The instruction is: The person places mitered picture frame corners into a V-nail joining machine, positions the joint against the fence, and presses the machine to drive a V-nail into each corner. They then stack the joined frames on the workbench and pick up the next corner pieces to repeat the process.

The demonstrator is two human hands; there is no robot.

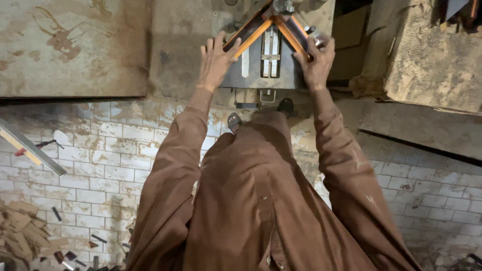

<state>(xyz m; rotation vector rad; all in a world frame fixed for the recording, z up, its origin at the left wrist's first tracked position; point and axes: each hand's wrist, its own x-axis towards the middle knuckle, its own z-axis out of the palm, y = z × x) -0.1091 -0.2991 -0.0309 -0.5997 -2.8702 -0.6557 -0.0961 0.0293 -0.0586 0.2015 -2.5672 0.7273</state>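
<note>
At 9 o'clock a metal bar (31,149) lies on the tiled floor (100,175), and at 7 o'clock there is a heap of brown scraps (22,236) with small offcuts near it. A person who steps back could slip on these pieces.

At 12 o'clock stands the machine (266,60), a dark metal plate that serves as the bench. On it two strips with orange edges meet in a corner, like a roof. The left hand (216,60) lies flat, fingers spread, and presses the left strip (247,36); this grip is open, it holds nothing closed. The right hand (317,62) presses the right strip (295,36), and its fingers seem to curl over the outer edge, but if they close around it one cannot tell.

In the writer's judgement, the fingers are very near the clamp head (282,7) at the corner. If a strip slides under uneven pressure, the joint may open, or a fingertip may be pinched.

At 2 o'clock a big rough block (432,55), brown-grey, stands beside the machine. No label or sign can be seen on anything.
</note>
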